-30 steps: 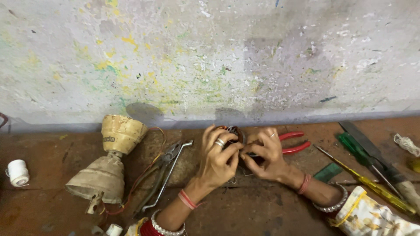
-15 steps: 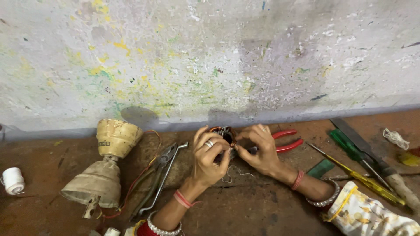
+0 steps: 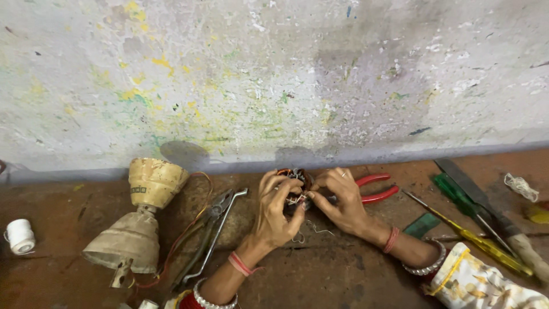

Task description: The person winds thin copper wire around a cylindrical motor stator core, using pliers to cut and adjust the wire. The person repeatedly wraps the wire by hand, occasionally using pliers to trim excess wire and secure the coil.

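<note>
1. Both hands meet over a small wound coil part (image 3: 294,178) with copper-coloured wire, held just above the reddish-brown floor (image 3: 320,274), close to the paint-flecked wall (image 3: 274,86).
2. Left hand (image 3: 275,209): fingers curled around the part's near side, cradling it, thumb and forefinger pressed on thin pale wire ends.
3. Right hand (image 3: 342,200): fingertips pinched together on the same wire ends, touching the left hand's fingers.
4. Step in hand, as I judge it: fine wire work on the coil, twisting or separating strands. The next move calls for a steady left hold and a small, careful pull; the strands look thin enough to snap.
5. Around: red-handled pliers (image 3: 374,189) just behind the right hand, grey pliers (image 3: 209,229) to the left, a cream-coloured lamp holder (image 3: 140,217) further left, screwdrivers (image 3: 469,223) to the right.
</note>
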